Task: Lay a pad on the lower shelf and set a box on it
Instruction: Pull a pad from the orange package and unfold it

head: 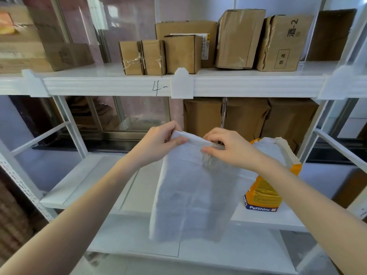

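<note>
Nearest the camera, 2 bare forearms reach forward over the front edge of the lower shelf [83,175]. The left hand [158,143] pinches the top left corner of the pad [192,195] between thumb and fingers [179,140]; the right hand [232,147] pinches the top edge further right, its fingers curled in around a bunched bit of the material. The pad hangs down from these 2 grips, still part-folded with creases showing, in the air in front of and above the lower shelf. It is not yet lying flat on anything.

Just to the right stands an opened orange pack [266,187] on the same shelf, with a stack of white folded sheets showing at its torn top.

Further back, large brown cartons [248,118] sit at the rear right of the lower level. Above, the upper shelf [111,86] carries a row of cardboard boxes [178,54], 2 small ones at the left of the row and larger ones to the right.

As I judge it, the task is in its first half: the pad is in hand and being opened out. Left to do: spread it on the lower shelf, then pick a box and set it on top. Which box is meant cannot be told.
</note>
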### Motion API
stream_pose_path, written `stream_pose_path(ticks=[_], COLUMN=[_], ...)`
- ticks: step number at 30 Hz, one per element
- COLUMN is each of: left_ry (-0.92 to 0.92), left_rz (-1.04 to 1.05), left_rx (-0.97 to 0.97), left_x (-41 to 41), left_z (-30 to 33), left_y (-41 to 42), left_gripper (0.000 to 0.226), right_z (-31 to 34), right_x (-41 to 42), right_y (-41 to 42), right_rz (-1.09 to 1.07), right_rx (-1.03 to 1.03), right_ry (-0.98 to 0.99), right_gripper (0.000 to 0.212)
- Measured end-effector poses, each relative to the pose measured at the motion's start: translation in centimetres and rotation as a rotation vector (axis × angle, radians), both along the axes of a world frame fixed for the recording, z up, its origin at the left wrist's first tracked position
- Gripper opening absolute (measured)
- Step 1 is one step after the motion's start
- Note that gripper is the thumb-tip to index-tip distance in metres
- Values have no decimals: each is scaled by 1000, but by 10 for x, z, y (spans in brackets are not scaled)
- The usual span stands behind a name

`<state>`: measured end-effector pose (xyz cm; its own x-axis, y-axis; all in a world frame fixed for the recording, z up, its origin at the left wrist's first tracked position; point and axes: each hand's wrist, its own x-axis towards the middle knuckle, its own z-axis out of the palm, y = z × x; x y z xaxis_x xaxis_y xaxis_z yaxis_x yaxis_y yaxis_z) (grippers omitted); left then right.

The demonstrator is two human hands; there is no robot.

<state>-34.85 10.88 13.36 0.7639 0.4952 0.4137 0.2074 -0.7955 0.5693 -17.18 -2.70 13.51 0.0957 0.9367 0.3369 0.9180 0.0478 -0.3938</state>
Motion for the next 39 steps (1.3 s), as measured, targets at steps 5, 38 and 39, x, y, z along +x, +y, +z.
stream_pose_path(ticks=[5,38,39], left_ry=[61,228,231], left_rz=[88,-21,-14], left_rx=[371,-132,-166], left_x=[-10,24,27], left_z=[-5,-8,-8], left_y=[1,-72,-75], left_gripper=[43,65,69], right_z=[3,12,12], right_x=[0,-10,-11], right_y=[-6,-16,-14], right_rz=[-77,-161,-168], right_rx=[23,129,129], right_ry=[-69,554,540], right_gripper=[19,43,44])
